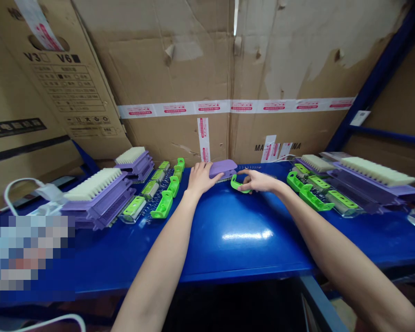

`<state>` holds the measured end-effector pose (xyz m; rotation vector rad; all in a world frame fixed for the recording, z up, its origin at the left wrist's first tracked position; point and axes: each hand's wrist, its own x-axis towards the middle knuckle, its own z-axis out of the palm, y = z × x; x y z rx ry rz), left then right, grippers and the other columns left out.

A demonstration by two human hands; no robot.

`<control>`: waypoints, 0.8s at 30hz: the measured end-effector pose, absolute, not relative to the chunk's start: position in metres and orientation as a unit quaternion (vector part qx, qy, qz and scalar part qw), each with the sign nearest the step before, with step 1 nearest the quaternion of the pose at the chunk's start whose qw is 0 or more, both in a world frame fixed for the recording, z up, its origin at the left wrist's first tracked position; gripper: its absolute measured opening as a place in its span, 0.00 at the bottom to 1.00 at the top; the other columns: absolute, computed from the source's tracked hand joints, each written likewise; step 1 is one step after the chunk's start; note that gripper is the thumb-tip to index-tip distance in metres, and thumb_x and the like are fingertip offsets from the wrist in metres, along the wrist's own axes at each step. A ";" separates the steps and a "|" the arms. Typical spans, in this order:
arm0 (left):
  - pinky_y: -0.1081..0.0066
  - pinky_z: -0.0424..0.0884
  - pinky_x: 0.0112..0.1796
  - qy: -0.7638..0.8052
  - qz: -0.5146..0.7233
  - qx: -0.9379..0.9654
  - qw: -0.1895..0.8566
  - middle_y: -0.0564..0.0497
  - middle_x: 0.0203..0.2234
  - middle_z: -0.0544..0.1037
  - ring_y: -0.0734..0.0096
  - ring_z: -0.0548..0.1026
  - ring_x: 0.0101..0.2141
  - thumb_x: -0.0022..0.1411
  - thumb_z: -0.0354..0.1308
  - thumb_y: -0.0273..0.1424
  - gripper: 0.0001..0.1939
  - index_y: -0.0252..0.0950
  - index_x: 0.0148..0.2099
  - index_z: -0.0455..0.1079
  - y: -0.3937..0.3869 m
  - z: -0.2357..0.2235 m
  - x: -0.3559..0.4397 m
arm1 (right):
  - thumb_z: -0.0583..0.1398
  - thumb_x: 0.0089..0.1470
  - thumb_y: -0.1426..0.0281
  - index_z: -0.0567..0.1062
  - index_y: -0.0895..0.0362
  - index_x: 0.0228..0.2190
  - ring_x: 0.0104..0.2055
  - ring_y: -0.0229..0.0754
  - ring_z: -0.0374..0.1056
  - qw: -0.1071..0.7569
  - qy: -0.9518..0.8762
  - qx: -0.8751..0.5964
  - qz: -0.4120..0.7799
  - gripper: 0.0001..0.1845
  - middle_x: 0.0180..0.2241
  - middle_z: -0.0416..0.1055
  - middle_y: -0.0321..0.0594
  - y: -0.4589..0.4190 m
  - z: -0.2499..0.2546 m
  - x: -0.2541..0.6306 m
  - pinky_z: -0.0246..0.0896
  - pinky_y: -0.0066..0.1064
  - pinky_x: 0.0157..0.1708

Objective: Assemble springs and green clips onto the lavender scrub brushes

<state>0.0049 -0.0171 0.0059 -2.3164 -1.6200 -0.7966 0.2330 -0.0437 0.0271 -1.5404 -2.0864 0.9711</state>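
At the back middle of the blue table lies a purple brush (224,165), bristles down. My left hand (201,179) grips its left end, with the thumb along the near side. My right hand (257,181) is closed on a curved green plastic bracket (235,183), pinched between thumb and fingers at the brush's right end. Whether the bracket touches the brush I cannot tell. Thin metal springs (251,167) lie behind my right hand.
Purple brushes are stacked bristles up at left (97,198) and right (370,182). Beside them stand rows of green-topped clear pieces (134,207), springs (157,196) and green brackets (164,205). Cardboard (180,133) walls the back; a white cable (12,182) lies left.
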 end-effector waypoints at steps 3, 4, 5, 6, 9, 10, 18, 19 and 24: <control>0.61 0.62 0.49 -0.553 -0.270 -0.782 0.105 0.44 0.48 0.72 0.56 0.66 0.50 0.60 0.50 0.53 0.30 0.38 0.56 0.65 -0.018 0.006 0.005 | 0.68 0.43 0.61 0.56 0.62 0.59 0.22 0.35 0.65 0.206 -0.734 -0.538 0.361 0.47 0.28 0.74 0.38 -0.045 0.024 0.226 0.53 0.23 0.16; 0.62 0.62 0.49 -0.552 -0.269 -0.782 0.106 0.44 0.48 0.72 0.56 0.66 0.50 0.60 0.50 0.53 0.30 0.38 0.56 0.65 -0.018 0.006 0.006 | 0.68 0.42 0.60 0.56 0.61 0.59 0.22 0.35 0.65 0.215 -0.732 -0.535 0.364 0.47 0.28 0.73 0.38 -0.045 0.023 0.225 0.53 0.23 0.16; 0.62 0.62 0.49 -0.550 -0.269 -0.784 0.106 0.44 0.48 0.72 0.56 0.67 0.50 0.60 0.50 0.53 0.30 0.38 0.56 0.65 -0.018 0.006 0.006 | 0.68 0.42 0.59 0.56 0.61 0.59 0.22 0.34 0.65 0.223 -0.729 -0.534 0.367 0.47 0.27 0.73 0.37 -0.044 0.022 0.223 0.52 0.23 0.16; 0.62 0.62 0.49 -0.547 -0.270 -0.785 0.106 0.44 0.48 0.72 0.56 0.66 0.50 0.60 0.50 0.53 0.30 0.38 0.56 0.65 -0.018 0.006 0.007 | 0.68 0.42 0.59 0.57 0.60 0.58 0.22 0.34 0.65 0.230 -0.725 -0.533 0.371 0.47 0.26 0.73 0.36 -0.044 0.021 0.223 0.52 0.23 0.16; 0.62 0.62 0.49 -0.539 -0.273 -0.789 0.109 0.44 0.48 0.72 0.56 0.66 0.49 0.61 0.50 0.52 0.29 0.38 0.55 0.65 -0.017 0.005 0.008 | 0.68 0.42 0.58 0.56 0.59 0.59 0.22 0.35 0.65 0.254 -0.701 -0.538 0.393 0.47 0.26 0.72 0.36 -0.042 0.020 0.224 0.54 0.23 0.16; 0.62 0.62 0.49 -0.538 -0.272 -0.790 0.110 0.44 0.48 0.72 0.56 0.66 0.49 0.61 0.50 0.52 0.28 0.38 0.55 0.66 -0.017 0.004 0.008 | 0.68 0.42 0.58 0.55 0.59 0.59 0.23 0.35 0.65 0.263 -0.690 -0.540 0.403 0.48 0.26 0.72 0.36 -0.041 0.020 0.225 0.55 0.23 0.16; 0.61 0.64 0.47 -0.534 -0.272 -0.793 0.108 0.44 0.47 0.73 0.55 0.67 0.48 0.61 0.50 0.51 0.28 0.38 0.55 0.66 -0.016 0.005 0.007 | 0.66 0.46 0.59 0.61 0.59 0.56 0.22 0.33 0.63 0.368 -0.576 -0.584 0.439 0.40 0.31 0.71 0.41 -0.036 0.021 0.239 0.53 0.22 0.16; 0.61 0.64 0.47 -0.532 -0.274 -0.794 0.105 0.45 0.47 0.73 0.55 0.67 0.48 0.61 0.50 0.51 0.28 0.38 0.55 0.66 -0.016 0.005 0.007 | 0.66 0.47 0.60 0.61 0.59 0.56 0.22 0.33 0.64 0.382 -0.559 -0.583 0.450 0.38 0.32 0.72 0.42 -0.035 0.021 0.240 0.53 0.22 0.16; 0.61 0.64 0.49 -0.505 -0.284 -0.811 0.078 0.46 0.50 0.72 0.58 0.67 0.49 0.61 0.51 0.51 0.27 0.39 0.55 0.66 -0.016 0.006 0.006 | 0.65 0.50 0.65 0.63 0.59 0.51 0.21 0.33 0.66 0.447 -0.480 -0.557 0.510 0.29 0.32 0.72 0.43 -0.031 0.020 0.244 0.56 0.22 0.16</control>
